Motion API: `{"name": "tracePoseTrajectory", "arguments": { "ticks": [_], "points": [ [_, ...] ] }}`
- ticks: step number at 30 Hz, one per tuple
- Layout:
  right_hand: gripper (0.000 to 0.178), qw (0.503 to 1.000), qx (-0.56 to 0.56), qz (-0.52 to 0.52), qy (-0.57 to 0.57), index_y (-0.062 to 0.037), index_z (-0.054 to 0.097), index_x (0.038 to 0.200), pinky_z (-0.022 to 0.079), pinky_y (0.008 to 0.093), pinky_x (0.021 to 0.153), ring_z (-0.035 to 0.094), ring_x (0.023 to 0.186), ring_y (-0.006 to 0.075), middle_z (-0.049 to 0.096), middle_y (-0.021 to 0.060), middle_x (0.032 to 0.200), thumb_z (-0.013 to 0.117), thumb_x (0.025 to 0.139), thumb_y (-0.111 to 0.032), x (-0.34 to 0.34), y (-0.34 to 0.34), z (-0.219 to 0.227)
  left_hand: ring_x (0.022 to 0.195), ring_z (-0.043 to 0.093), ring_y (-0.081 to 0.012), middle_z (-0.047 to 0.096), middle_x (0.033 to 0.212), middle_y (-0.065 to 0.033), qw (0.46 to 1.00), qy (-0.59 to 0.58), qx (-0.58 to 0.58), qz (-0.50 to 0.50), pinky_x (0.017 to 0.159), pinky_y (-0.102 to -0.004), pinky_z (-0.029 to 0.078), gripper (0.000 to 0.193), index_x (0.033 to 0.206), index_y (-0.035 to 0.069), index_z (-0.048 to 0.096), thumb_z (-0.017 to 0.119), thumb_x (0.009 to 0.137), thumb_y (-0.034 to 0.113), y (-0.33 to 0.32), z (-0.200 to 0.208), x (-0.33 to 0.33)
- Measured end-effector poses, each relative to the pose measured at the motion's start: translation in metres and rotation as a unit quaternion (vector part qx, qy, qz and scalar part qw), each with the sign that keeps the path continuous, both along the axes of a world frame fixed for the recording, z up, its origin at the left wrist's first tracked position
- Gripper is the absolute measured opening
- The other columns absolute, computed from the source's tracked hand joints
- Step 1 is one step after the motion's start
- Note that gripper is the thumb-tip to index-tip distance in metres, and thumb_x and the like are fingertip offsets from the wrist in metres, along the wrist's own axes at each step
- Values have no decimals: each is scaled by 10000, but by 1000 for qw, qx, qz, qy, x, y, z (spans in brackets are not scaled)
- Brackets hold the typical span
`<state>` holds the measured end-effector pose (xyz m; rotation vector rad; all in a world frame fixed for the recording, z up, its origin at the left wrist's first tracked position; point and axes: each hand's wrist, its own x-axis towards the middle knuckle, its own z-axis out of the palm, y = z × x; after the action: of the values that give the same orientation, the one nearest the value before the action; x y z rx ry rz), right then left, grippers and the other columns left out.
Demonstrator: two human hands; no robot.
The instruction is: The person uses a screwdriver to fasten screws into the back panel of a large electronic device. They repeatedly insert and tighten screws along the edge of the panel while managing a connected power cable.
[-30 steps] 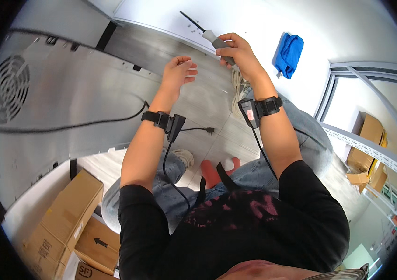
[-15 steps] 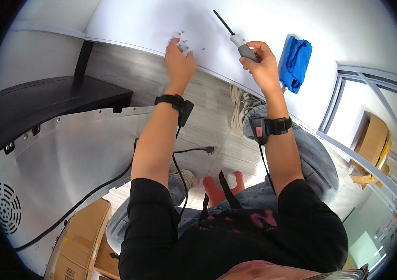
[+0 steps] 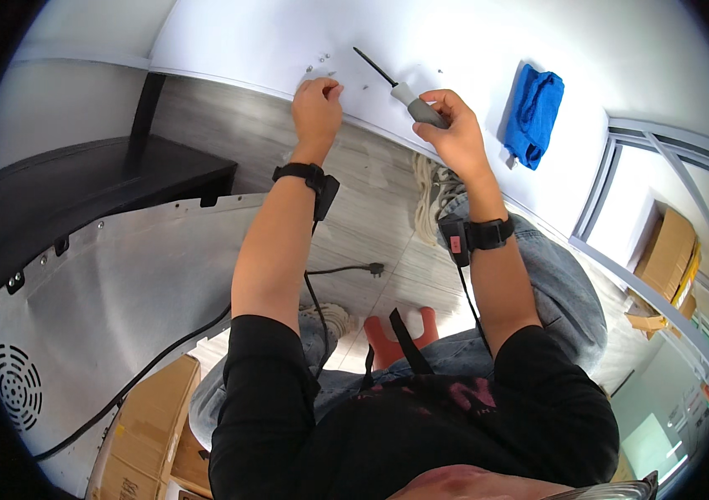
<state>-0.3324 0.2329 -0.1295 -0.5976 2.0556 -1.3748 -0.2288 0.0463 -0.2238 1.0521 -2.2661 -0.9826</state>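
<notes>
Gripping a gray screwdriver (image 3: pixel 404 92) in the right hand (image 3: pixel 457 133), top middle of the frame.
Pointing it up and left over a white table (image 3: pixel 454 37); curling the left hand (image 3: pixel 317 114) by small screws (image 3: pixel 321 59) near the top edge; cannot tell if pinching one.

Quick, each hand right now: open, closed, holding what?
Left hand: fingers curled near small metal parts; can't tell whether it's holding one.
Right hand: closed around the grey-handled screwdriver.
</notes>
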Motion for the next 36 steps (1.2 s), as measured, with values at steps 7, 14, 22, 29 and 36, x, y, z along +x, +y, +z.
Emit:
{"name": "tracePoseTrajectory", "arguments": {
  "ticks": [7, 14, 22, 29, 36],
  "points": [
    [332, 994, -8, 112, -17, -45, 635, 1038, 467, 277, 691, 585, 754, 141, 648, 72, 870, 680, 710, -36, 31, -9, 41, 820, 621, -187, 631, 922, -75, 720, 337, 575, 193, 719, -278, 535, 148, 934, 13, 581, 573, 901, 157, 4, 61, 67],
    [327, 966, -77, 245, -31, -69, 655, 1017, 468, 265, 749, 593, 833, 145, 656, 46, 937, 685, 693, -29, 85, -12, 89, 887, 614, -217, 605, 937, -84, 607, 499, 587, 195, 822, -331, 543, 143, 933, 20, 542, 506, 931, 158, 11, 132, 174],
    [310, 933, -167, 317, -24, -58, 667, 989, 464, 252, 684, 586, 763, 116, 653, 39, 892, 681, 682, -16, 135, 3, 143, 921, 594, -207, 596, 903, -62, 580, 587, 532, 190, 847, -331, 526, 133, 910, 40, 553, 527, 922, 170, 59, 201, 249],
    [312, 916, -173, 363, 12, -59, 666, 986, 452, 253, 636, 585, 717, 114, 653, 44, 853, 678, 680, 2, 171, 17, 186, 903, 592, -201, 587, 905, -60, 580, 624, 492, 179, 856, -324, 518, 132, 911, 42, 549, 517, 929, 168, 91, 239, 295],
    [308, 870, -213, 403, 186, -47, 652, 968, 451, 275, 611, 603, 695, 191, 638, 96, 886, 664, 670, 31, 220, 21, 204, 877, 595, -200, 576, 900, -67, 629, 575, 443, 279, 820, -310, 530, 143, 926, 31, 536, 503, 938, 170, 105, 243, 338]
  ]
}}
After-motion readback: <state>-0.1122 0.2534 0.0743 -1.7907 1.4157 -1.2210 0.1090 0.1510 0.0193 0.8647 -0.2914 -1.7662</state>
